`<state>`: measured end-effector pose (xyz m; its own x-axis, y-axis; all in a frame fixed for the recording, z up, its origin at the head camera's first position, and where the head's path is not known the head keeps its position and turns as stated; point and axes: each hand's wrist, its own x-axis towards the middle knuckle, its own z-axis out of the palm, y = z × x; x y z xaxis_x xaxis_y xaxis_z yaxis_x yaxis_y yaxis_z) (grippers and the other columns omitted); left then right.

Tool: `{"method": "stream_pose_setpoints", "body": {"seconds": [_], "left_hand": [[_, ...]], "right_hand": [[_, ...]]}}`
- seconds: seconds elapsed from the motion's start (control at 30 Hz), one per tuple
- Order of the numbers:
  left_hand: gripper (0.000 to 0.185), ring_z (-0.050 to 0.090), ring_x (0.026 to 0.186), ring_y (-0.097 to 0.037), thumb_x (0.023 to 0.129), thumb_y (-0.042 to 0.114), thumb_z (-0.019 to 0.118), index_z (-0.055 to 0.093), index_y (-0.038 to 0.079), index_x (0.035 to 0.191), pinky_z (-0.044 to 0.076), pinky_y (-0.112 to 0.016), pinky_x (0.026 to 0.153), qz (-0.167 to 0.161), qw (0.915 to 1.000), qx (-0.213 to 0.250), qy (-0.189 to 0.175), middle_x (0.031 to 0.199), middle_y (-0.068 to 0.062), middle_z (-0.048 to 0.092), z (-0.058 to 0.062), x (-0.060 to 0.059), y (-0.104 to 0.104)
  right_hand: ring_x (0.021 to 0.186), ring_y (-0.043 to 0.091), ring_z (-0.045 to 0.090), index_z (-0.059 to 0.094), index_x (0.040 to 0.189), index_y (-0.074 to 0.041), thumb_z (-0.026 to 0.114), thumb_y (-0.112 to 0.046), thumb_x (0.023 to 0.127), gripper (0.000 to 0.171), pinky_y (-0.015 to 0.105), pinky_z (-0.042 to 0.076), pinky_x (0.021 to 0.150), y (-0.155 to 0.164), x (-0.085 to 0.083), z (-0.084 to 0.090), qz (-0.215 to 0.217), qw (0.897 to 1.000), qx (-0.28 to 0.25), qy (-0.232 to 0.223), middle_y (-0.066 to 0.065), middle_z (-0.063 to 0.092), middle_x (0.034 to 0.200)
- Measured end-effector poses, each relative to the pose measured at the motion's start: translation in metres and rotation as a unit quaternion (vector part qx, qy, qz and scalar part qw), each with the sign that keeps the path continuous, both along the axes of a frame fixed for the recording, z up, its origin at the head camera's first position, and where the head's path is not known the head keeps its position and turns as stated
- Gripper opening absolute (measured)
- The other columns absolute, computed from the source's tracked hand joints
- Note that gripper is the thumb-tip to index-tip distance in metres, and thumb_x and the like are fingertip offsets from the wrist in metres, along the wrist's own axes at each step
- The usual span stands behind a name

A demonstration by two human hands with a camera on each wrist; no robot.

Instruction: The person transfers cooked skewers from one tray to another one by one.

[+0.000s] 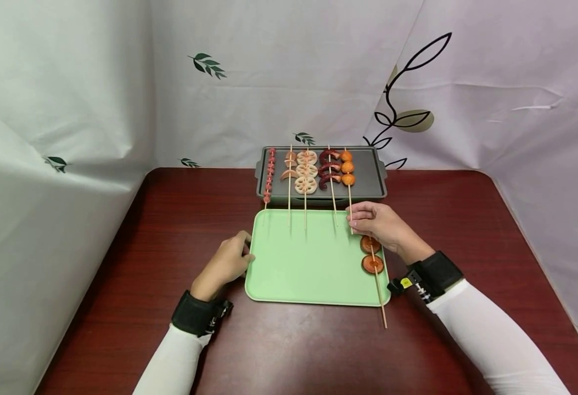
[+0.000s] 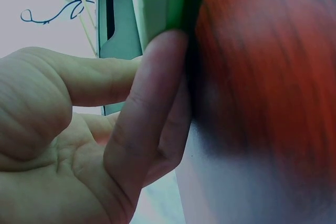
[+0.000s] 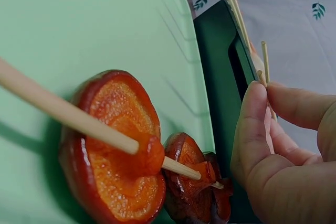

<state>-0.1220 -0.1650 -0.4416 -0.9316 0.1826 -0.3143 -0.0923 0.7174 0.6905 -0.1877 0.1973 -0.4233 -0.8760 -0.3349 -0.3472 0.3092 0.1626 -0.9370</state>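
A light green tray (image 1: 308,269) lies on the dark red table, with a grey grill pan (image 1: 370,178) just behind it. My right hand (image 1: 353,220) pinches the bare stick end of the skewer of orange balls (image 1: 347,167), which lies on the pan; the pinch (image 3: 265,90) shows in the right wrist view. A mushroom skewer (image 1: 371,255) lies on the tray's right side, close under that hand (image 3: 118,129). My left hand (image 1: 246,253) rests against the tray's left edge, fingers (image 2: 157,61) touching the green rim (image 2: 176,3).
Several other skewers lie side by side on the pan: small red sausages (image 1: 269,175), lotus root slices (image 1: 306,171), dark red sausages (image 1: 329,167). Their sticks reach over the tray's far edge. White patterned cloth walls stand round the table (image 1: 466,219).
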Motion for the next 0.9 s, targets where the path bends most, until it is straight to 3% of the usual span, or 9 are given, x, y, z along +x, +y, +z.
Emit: {"method": "stream_pose_setpoints", "body": {"seconds": [0.3,0.9], "left_hand": [[0.037,0.06,0.06,-0.018,0.095,0.006,0.059,0.047,0.003,0.13,0.055,-0.029,0.051,0.002,1.0,-0.001,0.0,0.095,-0.015,0.057,0.002,0.001,0.002],[0.037,0.06,0.061,-0.019,0.095,0.006,0.06,0.046,0.003,0.13,0.055,-0.029,0.052,0.002,1.0,0.0,-0.005,0.097,-0.016,0.057,0.001,0.0,0.001]], "right_hand": [[0.094,0.018,0.066,0.04,0.135,0.01,0.059,0.001,0.093,0.047,0.032,0.058,0.085,0.003,0.001,-0.003,0.009,1.0,-0.013,0.005,0.016,0.059,0.11],[0.088,0.017,0.068,0.041,0.129,0.01,0.066,-0.002,0.09,0.048,0.032,0.06,0.081,0.01,0.011,-0.004,0.037,0.998,-0.054,0.006,0.009,0.064,0.102]]}}
